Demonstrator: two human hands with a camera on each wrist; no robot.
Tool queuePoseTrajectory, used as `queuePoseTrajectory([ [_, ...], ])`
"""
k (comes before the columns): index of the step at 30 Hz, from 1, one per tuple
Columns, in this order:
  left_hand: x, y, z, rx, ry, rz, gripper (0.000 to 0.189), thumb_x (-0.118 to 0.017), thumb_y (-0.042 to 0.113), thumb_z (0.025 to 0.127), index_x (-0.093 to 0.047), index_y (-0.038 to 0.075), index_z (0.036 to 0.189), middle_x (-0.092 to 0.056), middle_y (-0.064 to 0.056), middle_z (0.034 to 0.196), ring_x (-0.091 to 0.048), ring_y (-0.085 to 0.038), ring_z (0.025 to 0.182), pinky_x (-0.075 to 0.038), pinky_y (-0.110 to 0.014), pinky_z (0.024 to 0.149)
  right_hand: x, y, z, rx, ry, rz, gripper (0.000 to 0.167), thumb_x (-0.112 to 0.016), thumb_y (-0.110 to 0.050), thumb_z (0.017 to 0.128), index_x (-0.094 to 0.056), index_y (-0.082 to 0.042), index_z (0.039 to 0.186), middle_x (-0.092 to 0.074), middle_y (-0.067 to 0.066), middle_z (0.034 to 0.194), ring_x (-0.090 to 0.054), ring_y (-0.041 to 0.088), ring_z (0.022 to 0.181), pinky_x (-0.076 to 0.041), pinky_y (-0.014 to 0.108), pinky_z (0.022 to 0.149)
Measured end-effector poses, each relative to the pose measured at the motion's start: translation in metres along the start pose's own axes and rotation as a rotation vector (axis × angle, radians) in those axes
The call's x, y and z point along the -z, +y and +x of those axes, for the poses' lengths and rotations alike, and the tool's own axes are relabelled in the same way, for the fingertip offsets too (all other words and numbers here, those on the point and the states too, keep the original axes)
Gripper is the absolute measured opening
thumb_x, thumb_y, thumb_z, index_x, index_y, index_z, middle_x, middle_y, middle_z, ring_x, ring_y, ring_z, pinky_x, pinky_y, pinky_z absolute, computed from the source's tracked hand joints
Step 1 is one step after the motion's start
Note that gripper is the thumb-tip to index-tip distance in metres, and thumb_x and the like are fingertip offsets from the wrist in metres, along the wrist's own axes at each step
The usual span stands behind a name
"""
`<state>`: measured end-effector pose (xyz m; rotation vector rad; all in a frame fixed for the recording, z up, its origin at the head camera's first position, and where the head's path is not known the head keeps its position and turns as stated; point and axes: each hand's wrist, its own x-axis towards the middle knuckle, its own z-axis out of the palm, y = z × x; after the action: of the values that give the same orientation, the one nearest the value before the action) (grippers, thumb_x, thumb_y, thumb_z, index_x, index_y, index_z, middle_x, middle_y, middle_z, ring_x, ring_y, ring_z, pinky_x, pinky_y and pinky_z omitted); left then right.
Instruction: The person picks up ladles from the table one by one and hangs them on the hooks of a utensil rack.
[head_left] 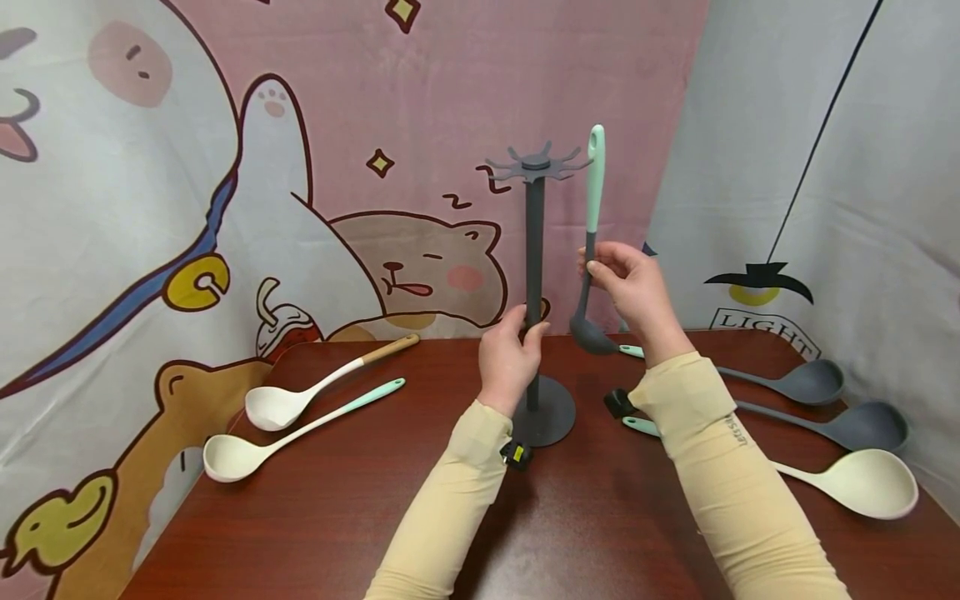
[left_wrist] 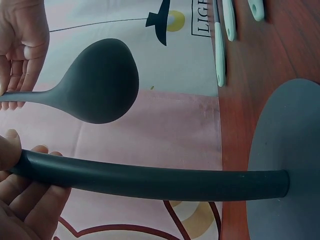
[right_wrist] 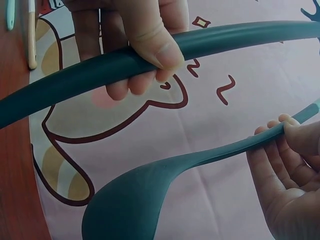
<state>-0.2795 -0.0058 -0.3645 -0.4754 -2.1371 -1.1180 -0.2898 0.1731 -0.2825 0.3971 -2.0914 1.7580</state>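
Pinching the ladle point(head_left: 592, 218) by its dark shaft, thumb against fingertips, the right hand point(head_left: 633, 283) has it handle-up beside the stand point(head_left: 534, 242), mint end level with the prongs point(head_left: 536, 167)! The left hand point(head_left: 512, 354) is curled round the pole, thumb one side, fingers the other. And here's the danger: that pinch sits low, just above the bowl, so a knock from a prong could twist the handle aside. Should the slot near the handle's top miss a prong tip, the ladle might slip and drop to the bench point(head_left: 300, 517). Push hard on the rim with the left grip loosened, and the stand could tip, for the weight would pull off-centre. Watch that right sleeve point(head_left: 712, 450) too; a low sweep might nudge the spoons point(head_left: 873, 483) beneath it!

What can't we see? Whether handle and nearest prong touch: impossible to call. The sleeve covers the middles of those right-hand utensils. The left wrist view loses the ladle's handle and the stand's top; the right wrist view crops the bowl and leaves out the base.
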Motion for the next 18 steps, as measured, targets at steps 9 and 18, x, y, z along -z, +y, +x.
queuePoseTrajectory([
  [9, -0.0004, -0.0003, -0.0003, 0.002, -0.002, 0.007, 0.017, -0.074, 0.020, 0.091, -0.068, 0.011, 0.104, -0.066, 0.000, 0.077, -0.050, -0.012, 0.054, -0.042, -0.027, 0.054, -0.0046, -0.0004, -0.0019, 0.009, -0.018, 0.015, 0.030, -0.057, -0.004, 0.099, -0.060, 0.010, 0.125, -0.067, 0.013, 0.110, -0.066, 0.011, 0.097, -0.052, 0.028, 0.088],
  [18, -0.0013, -0.0009, 0.0007, -0.012, 0.010, 0.007, 0.017, -0.075, 0.019, 0.089, -0.069, 0.011, 0.103, -0.067, 0.000, 0.078, -0.053, -0.013, 0.056, -0.043, -0.027, 0.055, -0.0074, -0.0022, -0.0038, 0.018, -0.037, -0.004, 0.030, -0.057, -0.004, 0.100, -0.060, 0.009, 0.126, -0.063, 0.026, 0.117, -0.065, 0.008, 0.095, -0.051, 0.031, 0.090],
])
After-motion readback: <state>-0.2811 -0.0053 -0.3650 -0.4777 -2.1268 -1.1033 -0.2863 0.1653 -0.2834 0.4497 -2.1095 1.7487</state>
